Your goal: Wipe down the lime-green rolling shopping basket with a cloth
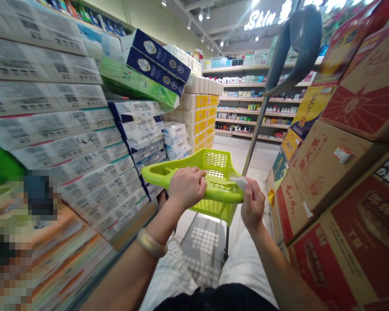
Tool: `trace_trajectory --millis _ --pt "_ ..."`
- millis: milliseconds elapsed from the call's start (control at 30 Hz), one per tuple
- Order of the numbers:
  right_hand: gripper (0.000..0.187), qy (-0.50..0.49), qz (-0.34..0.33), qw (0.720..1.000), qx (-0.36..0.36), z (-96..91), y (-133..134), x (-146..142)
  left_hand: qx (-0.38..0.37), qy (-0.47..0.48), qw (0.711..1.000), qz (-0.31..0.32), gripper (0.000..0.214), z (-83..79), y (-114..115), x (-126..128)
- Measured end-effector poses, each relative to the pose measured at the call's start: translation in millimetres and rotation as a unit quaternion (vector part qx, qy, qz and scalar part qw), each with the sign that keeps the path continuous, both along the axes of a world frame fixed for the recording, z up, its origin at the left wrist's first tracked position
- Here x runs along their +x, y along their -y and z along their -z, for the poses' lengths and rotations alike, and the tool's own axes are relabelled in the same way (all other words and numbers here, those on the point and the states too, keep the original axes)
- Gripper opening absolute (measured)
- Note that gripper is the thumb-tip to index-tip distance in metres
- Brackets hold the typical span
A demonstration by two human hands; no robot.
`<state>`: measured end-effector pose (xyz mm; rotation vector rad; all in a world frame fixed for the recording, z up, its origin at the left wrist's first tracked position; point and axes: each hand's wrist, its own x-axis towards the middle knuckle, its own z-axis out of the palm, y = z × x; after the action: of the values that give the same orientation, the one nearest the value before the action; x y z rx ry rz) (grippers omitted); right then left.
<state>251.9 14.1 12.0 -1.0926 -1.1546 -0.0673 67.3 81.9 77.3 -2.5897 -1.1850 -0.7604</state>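
A lime-green shopping cart [215, 160] stands right in front of me, its slotted basket tilted in the view. My left hand [188, 186], below a wrist with a bangle [151, 242], is wrapped over the middle of the cart's handle [225, 193]. At the handle's right end, my right hand [253, 204] is closed with a crumpled white tissue-like piece [240, 182] pinched in it. Whether that hand also grips the handle is hard to see. Just beyond it a metal pole [257, 129] rises to a grey-blue loop [300, 52].
Stacked paper packs [52, 99] line the left side, with blue tissue boxes [158, 58] leaning out on top. Cardboard cartons [317, 172] crowd the right. Ahead, the tiled aisle floor [231, 144] leads to shelves [246, 86] of small goods.
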Motion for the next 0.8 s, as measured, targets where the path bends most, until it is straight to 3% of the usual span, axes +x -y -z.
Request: trace_trajectory --millis 267,467,567,667,800 --pt "0.03 0.179 -0.014 0.984 -0.004 -11.4 36 -24 -0.005 0.033 0.999 0.019 0.029 3.0 4 -16" --pt "0.023 0.286 0.019 0.957 -0.051 -28.1 42 -45 -0.022 0.054 0.998 0.031 0.03 2.9 -3 -22" --pt "0.02 0.319 0.006 0.946 -0.053 -27.6 39 -44 -0.029 0.057 0.997 0.042 0.032 2.2 -7 -24" --pt "0.022 0.308 -0.02 0.951 -0.007 -15.3 36 -31 -0.032 0.058 0.996 0.055 0.033 1.8 -9 -25" --pt "0.029 0.174 -0.015 0.984 0.012 0.7 32 -21 -0.032 0.062 0.996 0.061 0.033 2.8 -7 -24"
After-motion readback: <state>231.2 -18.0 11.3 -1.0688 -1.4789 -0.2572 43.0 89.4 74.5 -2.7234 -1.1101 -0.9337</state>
